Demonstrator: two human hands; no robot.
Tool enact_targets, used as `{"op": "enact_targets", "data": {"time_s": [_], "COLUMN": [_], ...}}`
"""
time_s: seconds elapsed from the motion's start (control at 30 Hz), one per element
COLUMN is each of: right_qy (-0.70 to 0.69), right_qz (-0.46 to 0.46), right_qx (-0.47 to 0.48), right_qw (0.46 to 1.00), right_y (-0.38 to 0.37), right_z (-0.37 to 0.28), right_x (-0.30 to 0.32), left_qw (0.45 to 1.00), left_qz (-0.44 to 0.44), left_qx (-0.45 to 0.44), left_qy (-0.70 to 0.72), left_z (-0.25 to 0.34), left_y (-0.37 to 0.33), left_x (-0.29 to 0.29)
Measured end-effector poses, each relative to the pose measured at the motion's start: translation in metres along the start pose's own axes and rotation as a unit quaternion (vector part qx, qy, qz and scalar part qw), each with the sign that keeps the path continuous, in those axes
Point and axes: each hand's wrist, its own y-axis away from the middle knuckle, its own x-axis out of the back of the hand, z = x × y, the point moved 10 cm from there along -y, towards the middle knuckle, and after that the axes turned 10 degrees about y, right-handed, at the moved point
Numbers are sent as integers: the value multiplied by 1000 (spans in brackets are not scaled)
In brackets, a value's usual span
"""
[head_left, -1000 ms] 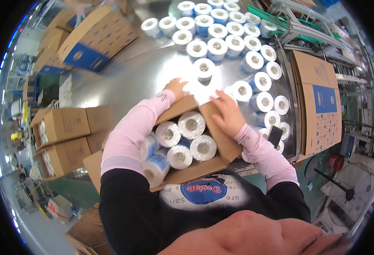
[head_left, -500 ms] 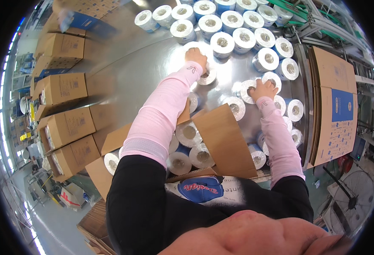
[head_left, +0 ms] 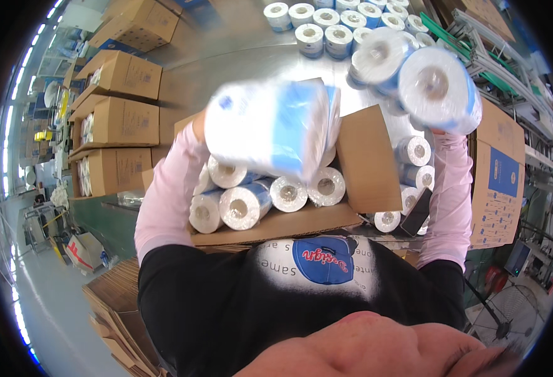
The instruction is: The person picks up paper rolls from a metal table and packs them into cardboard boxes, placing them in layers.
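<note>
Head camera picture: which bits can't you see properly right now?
In the head view:
Left hand: mostly hidden behind the blurred paper roll load; how many rolls that is, I can't tell.
Right hand: nearly all covered by the big-looking paper roll.
Printing on the left load: smeared by blur.
Open carton: the left load hides its far inside.
Farthest paper rolls: cut off by the top edge.

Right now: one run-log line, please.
left hand: holds blurred rolls aloft | right hand: mostly hidden, holds wrapped roll aloft | open box: packed rolls inside | table: standing rolls
</note>
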Motion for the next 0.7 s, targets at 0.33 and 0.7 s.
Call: {"op": "enact_targets", "data": {"time_s": [0.33,0.7], "right_qy": [614,500], "right_qz": [-374,-69], "right_qx": [152,77], "right_qw": [678,860], "right_y": [76,146], "right_z": [-18,-78], "right_x": [-313,-203], "left_qw": [821,694], "left_qz": [-39,506], "left_qx": [60,249], "left_qy": [-566,-447], "left_z": [-67,-75], "left_y": [118,391], "left_x": [-82,154]}}
